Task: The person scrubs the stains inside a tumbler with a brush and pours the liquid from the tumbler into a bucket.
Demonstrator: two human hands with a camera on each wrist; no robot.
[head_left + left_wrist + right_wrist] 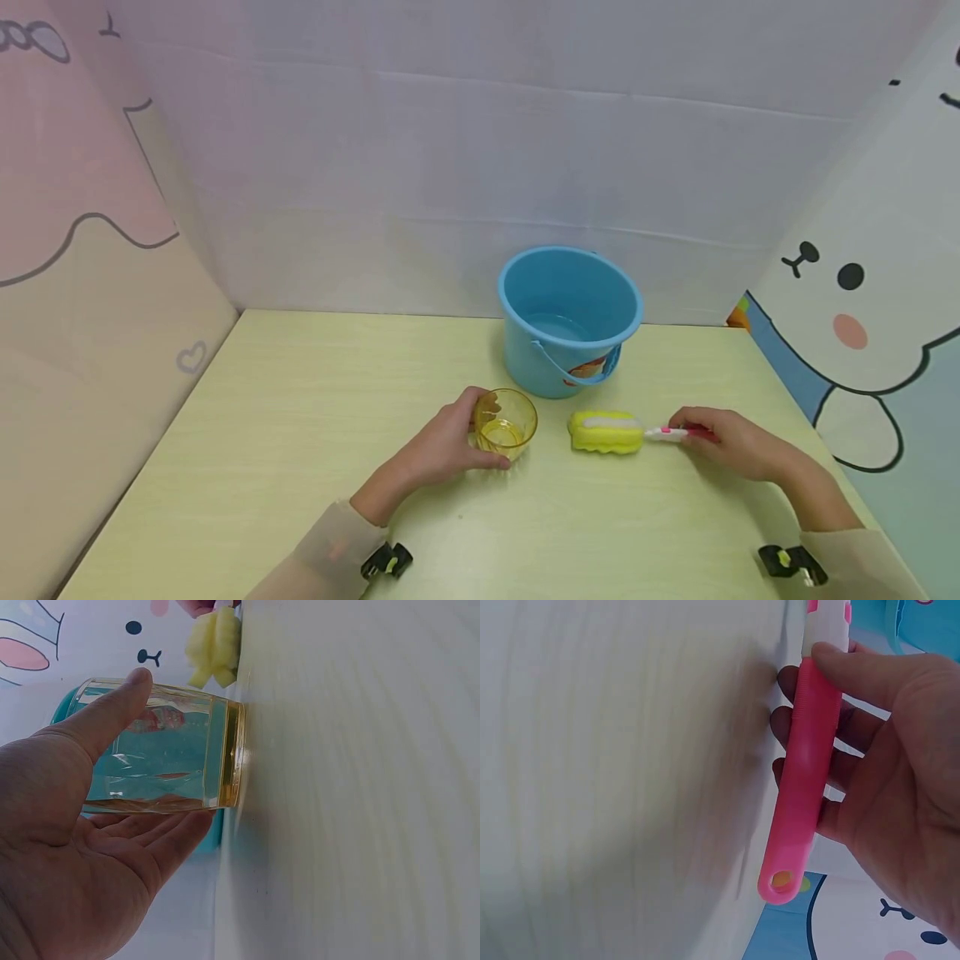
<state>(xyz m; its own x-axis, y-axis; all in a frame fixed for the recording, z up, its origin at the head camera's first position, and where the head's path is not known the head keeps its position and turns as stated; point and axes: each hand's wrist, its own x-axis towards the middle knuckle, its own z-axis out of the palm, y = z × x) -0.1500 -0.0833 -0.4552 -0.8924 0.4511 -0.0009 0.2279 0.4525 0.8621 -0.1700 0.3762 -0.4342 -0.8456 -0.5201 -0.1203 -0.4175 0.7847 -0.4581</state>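
My left hand grips a clear amber glass cup from its left side, thumb in front and fingers behind. The cup is upright with its base right at the tabletop, as the left wrist view of the cup shows. On the right, my right hand holds a sponge cup brush by its pink and white handle. In the right wrist view the thumb lies along the handle and the fingers curl behind it. The brush's yellow sponge head points left, towards the cup, with a gap between them.
A light blue bucket with its handle hanging down in front stands behind the cup and brush. The pale wooden table meets a white sheet at the back. Cartoon-printed panels line the sides.
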